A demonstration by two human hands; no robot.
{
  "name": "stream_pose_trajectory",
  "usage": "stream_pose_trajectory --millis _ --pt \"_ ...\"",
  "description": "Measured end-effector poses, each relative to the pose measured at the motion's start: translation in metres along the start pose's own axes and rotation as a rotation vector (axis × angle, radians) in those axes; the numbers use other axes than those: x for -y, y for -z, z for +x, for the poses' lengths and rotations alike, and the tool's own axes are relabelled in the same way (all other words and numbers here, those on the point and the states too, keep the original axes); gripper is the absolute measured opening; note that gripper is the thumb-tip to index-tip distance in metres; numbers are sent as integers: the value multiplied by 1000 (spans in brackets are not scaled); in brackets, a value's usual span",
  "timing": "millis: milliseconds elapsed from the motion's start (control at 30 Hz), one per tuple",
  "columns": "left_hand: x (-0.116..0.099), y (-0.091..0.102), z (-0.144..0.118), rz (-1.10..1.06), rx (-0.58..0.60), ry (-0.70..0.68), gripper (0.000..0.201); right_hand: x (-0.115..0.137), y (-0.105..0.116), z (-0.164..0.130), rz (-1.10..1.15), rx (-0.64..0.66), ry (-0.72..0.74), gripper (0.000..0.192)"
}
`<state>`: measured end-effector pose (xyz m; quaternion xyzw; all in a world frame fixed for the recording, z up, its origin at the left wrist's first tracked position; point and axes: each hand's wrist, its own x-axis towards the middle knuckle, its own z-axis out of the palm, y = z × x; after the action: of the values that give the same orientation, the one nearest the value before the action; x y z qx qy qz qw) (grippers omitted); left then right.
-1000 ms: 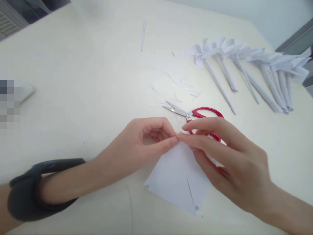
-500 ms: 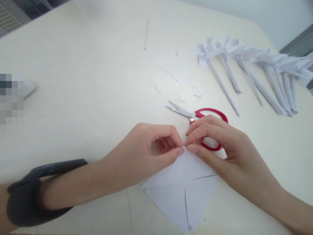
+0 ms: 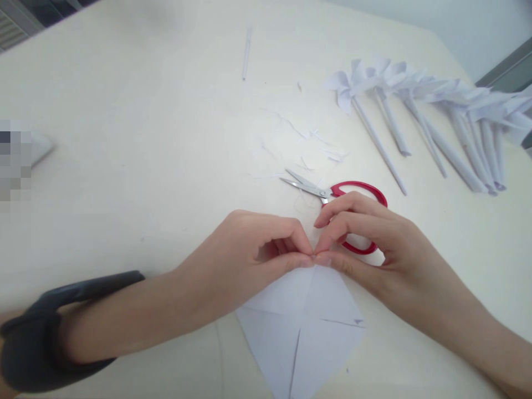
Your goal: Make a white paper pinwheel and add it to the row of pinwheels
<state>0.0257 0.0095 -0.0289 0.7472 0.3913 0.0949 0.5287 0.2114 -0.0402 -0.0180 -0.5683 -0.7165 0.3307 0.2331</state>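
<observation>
A square white sheet of paper (image 3: 270,338) lies turned like a diamond near the table's front edge, with slits or dark lines running from two corners toward its middle and a faint crease across it. At its far corner, my left hand (image 3: 266,249) pinches the paper between thumb and index finger. My right hand (image 3: 366,244) pinches the same corner, its thumb and fingertips touching those of the left. Red-handled scissors (image 3: 324,193) lie with blades parted just beyond, one handle loop partly behind my right hand.
Several white paper pinwheels (image 3: 386,83) on rolled paper sticks lie in a row at the far right. Thin paper scraps (image 3: 307,134) are scattered beyond the scissors. A slim rolled paper stick (image 3: 247,54) lies farther back. A blurred-out object (image 3: 20,158) sits at the left edge.
The paper has shifted and turned slightly, its near corner swinging left and more of its middle showing. Both hands keep their pinch at the far corner, fingertips slightly lower.
</observation>
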Motion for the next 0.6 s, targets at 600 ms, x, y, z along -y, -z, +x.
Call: stream_pose_trajectory --millis 600 --pt "0 -1 1 -13 -18 1 11 -3 -3 -2 -19 -1 51 10"
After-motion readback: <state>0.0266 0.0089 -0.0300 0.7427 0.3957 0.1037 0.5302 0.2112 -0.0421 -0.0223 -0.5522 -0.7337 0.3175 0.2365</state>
